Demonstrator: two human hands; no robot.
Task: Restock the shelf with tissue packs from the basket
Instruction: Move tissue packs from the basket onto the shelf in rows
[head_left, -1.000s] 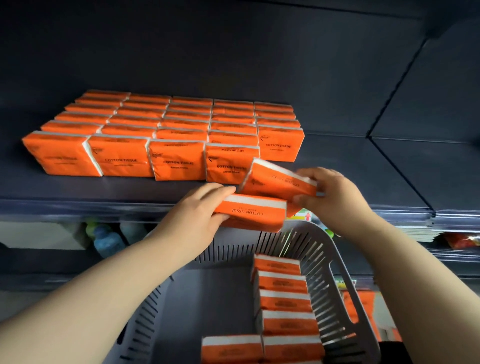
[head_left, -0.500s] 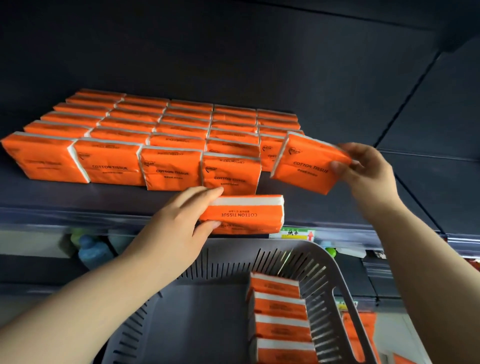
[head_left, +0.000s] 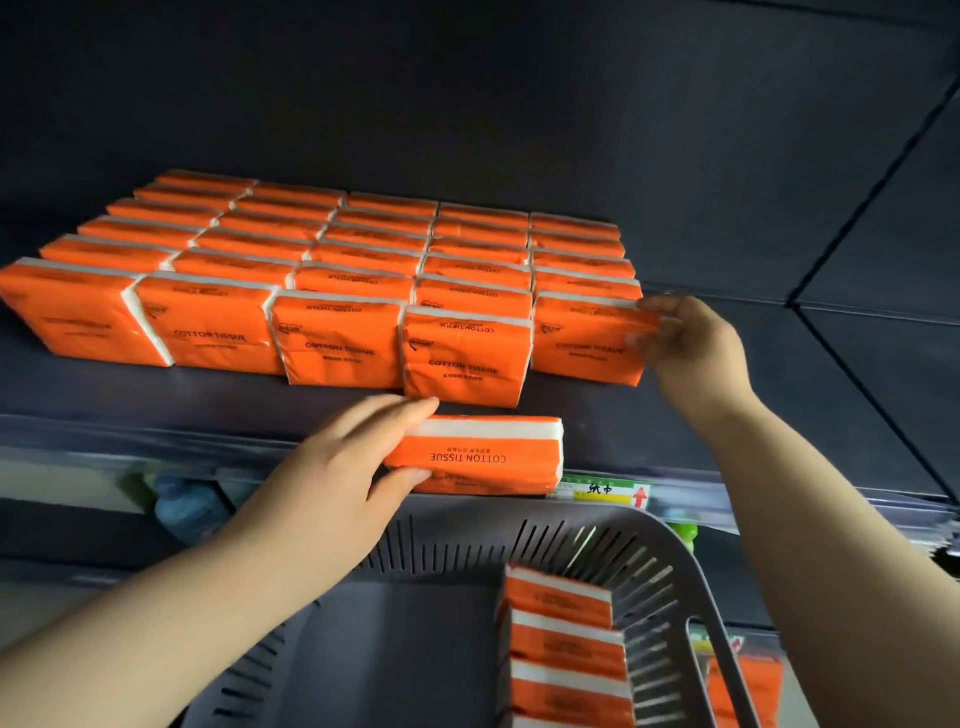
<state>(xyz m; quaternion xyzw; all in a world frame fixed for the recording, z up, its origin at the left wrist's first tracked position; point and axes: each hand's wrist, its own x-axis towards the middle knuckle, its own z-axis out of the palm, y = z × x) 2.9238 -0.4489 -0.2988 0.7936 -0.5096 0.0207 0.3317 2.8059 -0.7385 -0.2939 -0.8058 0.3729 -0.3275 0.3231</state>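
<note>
- Dark shelf (head_left: 727, 415), orange packs (head_left: 332, 270) upright in five columns, touching.
- Right hand (head_left: 691, 348): fingers curled round the right pack (head_left: 587, 338), now upright at the front of the far-right column. Half a second ago it hung tilted in the air. Looks placed, not yet let go.
- Left hand (head_left: 332, 483): fingers and thumb pinch the left pack (head_left: 483, 457), held flat at the shelf lip, same spot as before.
- Basket (head_left: 675, 551) below, spare packs (head_left: 563, 639) along its right side. Restock unfinished; left pack likely next.
</note>
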